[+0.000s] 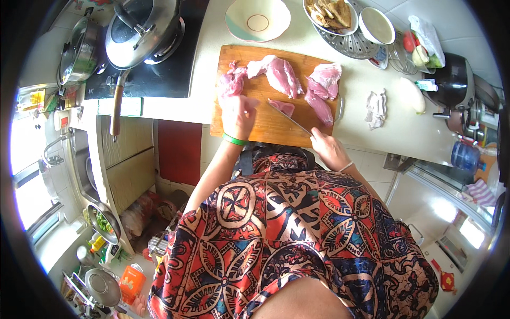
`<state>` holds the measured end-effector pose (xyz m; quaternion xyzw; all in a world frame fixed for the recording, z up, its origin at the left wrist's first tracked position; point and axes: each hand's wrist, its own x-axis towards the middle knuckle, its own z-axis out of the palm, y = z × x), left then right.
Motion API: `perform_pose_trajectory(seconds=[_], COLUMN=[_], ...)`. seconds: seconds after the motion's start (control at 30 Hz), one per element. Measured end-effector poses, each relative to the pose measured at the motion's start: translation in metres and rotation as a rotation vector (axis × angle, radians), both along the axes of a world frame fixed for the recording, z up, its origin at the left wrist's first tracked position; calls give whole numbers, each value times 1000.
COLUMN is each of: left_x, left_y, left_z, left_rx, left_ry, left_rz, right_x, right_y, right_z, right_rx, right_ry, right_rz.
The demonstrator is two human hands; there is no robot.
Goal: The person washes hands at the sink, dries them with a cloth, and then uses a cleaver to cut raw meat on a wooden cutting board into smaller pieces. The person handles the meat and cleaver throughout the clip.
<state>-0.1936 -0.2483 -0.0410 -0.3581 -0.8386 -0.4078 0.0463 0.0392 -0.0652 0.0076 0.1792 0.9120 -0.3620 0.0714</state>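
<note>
Several pieces of raw pink meat lie on a wooden cutting board (263,127). My left hand (239,115) is over the board's left part, at the lower end of a piece of raw meat (232,83); whether its fingers grip that meat is not clear. In my right hand (330,149), at the board's near right edge, is a knife (293,120), its blade pointing up and left. The blade's tip reaches a small meat piece (283,107). Farther back lies a large meat piece (277,73), with more raw meat (323,81) on the right.
Behind the board stands a wide bowl (258,20). A black stove (159,81) with a lidded pan (137,36) is at the left. Right of the board are pale scraps (376,109), a white vegetable (412,95) and a perforated metal steamer plate (346,44) bearing dishes.
</note>
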Motion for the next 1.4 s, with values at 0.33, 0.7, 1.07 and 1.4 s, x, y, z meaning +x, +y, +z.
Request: perform_pose_trajectory(seconds=[0.33, 0.7, 1.07, 1.4], left_x=[0, 2, 23, 57], left_y=[-43, 16, 85, 135], left_z=[-3, 16, -10, -2], left_rx=[-547, -139, -330, -73], left_ry=[227, 115, -68, 153], left_rz=[12, -283, -810, -1041], right_x=[42, 81, 116, 119], right_y=[0, -10, -34, -50], right_z=[17, 22, 20, 22], right_rx=[165, 83, 71, -8], right_ry=[38, 144, 123, 122], right_rz=[-98, -538, -768, -870])
